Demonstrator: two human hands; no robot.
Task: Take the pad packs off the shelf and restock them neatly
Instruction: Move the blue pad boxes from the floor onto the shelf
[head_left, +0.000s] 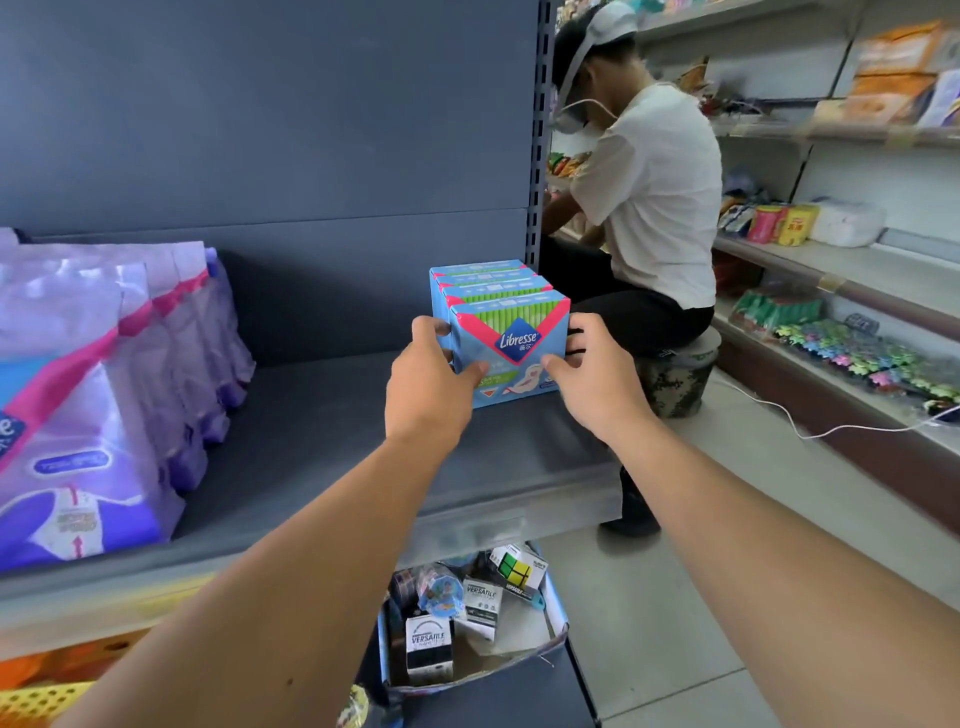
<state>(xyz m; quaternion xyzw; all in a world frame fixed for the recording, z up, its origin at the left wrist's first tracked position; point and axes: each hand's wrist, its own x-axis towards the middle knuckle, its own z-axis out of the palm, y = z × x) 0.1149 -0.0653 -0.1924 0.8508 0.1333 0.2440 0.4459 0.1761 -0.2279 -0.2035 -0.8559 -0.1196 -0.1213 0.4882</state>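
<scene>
1. Four blue pad packs (506, 332) are standing upright in a row, one behind another, at the right end of the dark grey shelf (322, 415), close to its slotted upright post (535, 156).
2. The left hand (428, 382) is gripping the left side of the front pack, fingers curling round its edge and thumb lying on its face.
3. The right hand (592, 371) is gripping the right side of the same pack, thumb on the front and fingers wrapping round the side.
4. At the left end of the shelf a row of purple pad packs (119, 374) is standing; about five are showing, the exact count being unclear.
5. Below the shelf, a cardboard box (550, 636) is holding small boxed goods.
6. One person in a white shirt (654, 192) is sitting on a stool (680, 379) in the aisle.
</scene>
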